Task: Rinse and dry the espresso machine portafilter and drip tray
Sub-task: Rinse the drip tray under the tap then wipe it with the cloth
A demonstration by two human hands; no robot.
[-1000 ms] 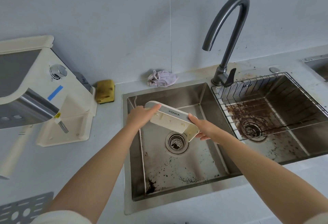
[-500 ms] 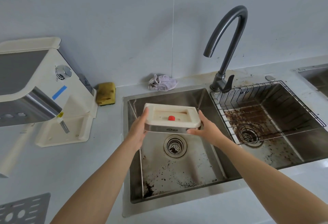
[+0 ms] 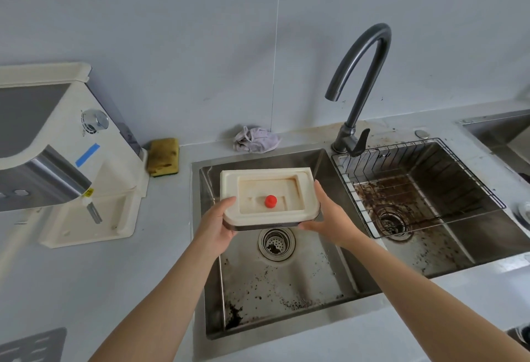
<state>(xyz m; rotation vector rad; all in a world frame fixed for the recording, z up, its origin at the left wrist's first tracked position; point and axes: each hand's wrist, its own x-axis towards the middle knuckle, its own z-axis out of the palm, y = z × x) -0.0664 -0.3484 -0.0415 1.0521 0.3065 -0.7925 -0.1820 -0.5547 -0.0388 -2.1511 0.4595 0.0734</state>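
The drip tray [image 3: 258,183] is a cream plastic rectangle with rounded corners, held open side up and nearly level, its near edge dipped slightly. Brownish stains tint the stepped recess inside, and a red float [image 3: 270,200] stands just below its middle. A dark metallic band runs along the front face at 6 o'clock. The left hand [image 3: 219,222] grips the tray's 8 o'clock corner with the thumb over the rim, and the right hand [image 3: 329,218] holds the 4 o'clock side. The tray hangs above the left sink basin [image 3: 324,166], its drain [image 3: 276,244] showing just past the 6 o'clock edge.
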